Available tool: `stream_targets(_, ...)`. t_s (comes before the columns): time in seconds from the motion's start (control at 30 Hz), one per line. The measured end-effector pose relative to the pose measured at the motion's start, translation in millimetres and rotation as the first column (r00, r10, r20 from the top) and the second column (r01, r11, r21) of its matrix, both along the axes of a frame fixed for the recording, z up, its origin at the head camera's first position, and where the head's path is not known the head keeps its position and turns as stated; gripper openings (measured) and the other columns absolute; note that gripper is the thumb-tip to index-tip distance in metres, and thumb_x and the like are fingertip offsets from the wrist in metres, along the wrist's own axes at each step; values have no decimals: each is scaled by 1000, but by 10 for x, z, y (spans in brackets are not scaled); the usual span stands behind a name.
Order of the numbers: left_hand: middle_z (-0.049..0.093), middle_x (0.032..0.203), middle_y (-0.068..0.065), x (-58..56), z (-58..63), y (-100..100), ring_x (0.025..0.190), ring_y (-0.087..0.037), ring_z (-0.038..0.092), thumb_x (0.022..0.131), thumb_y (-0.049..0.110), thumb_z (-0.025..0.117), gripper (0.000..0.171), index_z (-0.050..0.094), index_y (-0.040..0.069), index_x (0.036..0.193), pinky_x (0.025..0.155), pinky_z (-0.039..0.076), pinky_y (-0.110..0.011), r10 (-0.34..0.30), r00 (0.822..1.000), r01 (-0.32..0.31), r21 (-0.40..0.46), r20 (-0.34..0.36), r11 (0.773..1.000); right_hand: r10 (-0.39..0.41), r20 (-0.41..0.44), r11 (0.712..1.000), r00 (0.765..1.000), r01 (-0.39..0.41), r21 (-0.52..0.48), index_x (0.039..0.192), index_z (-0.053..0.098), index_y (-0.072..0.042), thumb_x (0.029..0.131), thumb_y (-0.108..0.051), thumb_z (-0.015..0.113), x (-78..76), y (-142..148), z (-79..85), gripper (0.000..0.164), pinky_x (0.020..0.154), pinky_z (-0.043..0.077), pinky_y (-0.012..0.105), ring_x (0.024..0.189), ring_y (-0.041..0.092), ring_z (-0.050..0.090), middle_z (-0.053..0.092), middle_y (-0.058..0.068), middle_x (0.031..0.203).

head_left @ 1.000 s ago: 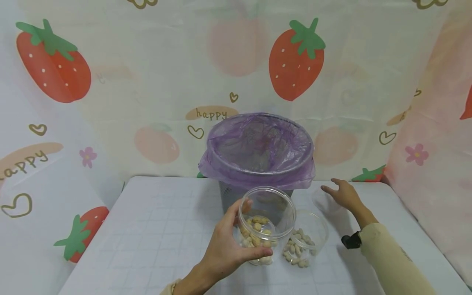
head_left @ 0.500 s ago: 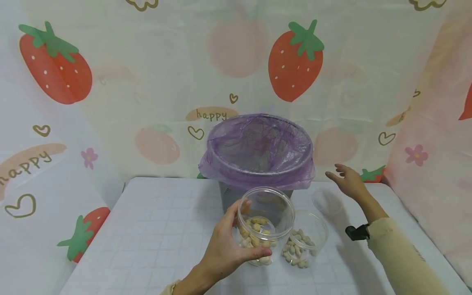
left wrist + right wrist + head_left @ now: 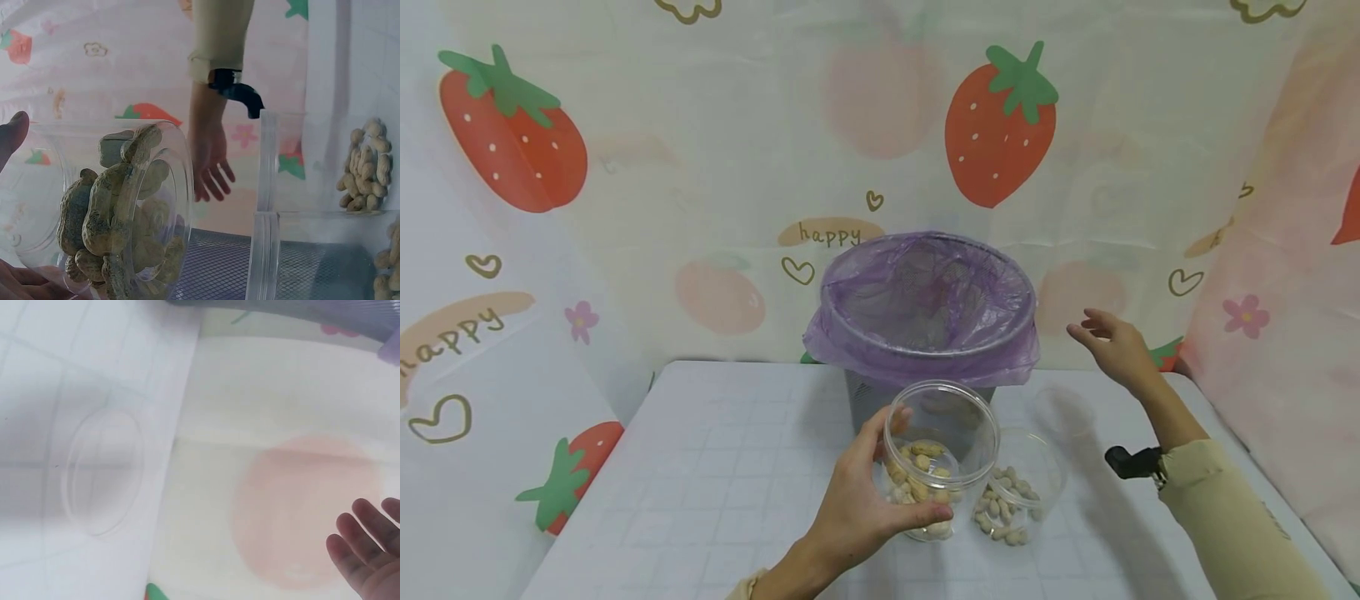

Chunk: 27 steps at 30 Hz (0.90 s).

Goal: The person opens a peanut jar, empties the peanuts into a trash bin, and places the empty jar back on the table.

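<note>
Holding looks like the step in hand: the left hand (image 3: 857,492), low centre of the frame, is curled round a jar (image 3: 943,481) with peanuts (image 3: 928,450) inside. The right hand (image 3: 1116,346), at right, hangs apart with relaxed fingers (a clear lid (image 3: 1066,411) lies below). Next probably calls for a steady jar, minding the bin (image 3: 868,400) edge behind; the counter (image 3: 737,467) offers more room at left

"happy" (image 3: 831,235) on back cloth (image 3: 775,167), on left cloth (image 3: 527,258)
</note>
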State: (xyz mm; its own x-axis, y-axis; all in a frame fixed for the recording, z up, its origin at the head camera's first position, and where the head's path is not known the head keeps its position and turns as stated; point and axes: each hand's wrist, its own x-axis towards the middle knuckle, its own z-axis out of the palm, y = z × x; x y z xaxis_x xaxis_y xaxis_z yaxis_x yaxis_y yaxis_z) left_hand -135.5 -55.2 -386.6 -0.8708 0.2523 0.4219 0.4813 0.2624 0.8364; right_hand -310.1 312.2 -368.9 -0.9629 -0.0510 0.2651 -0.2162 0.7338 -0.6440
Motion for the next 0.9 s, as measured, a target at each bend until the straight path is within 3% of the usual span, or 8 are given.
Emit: stream_targets(0.9, 49, 146, -12, 7, 0, -12, 129, -27, 53, 66, 32, 90, 103, 33, 12, 149, 99, 50, -43, -2, 999, 1, -5, -32, 1000, 81, -50, 976, 995, -89, -199, 139, 49, 3, 100, -38, 53, 338, -560, 596, 57, 107, 35, 65, 132, 44, 45, 53, 28, 138)
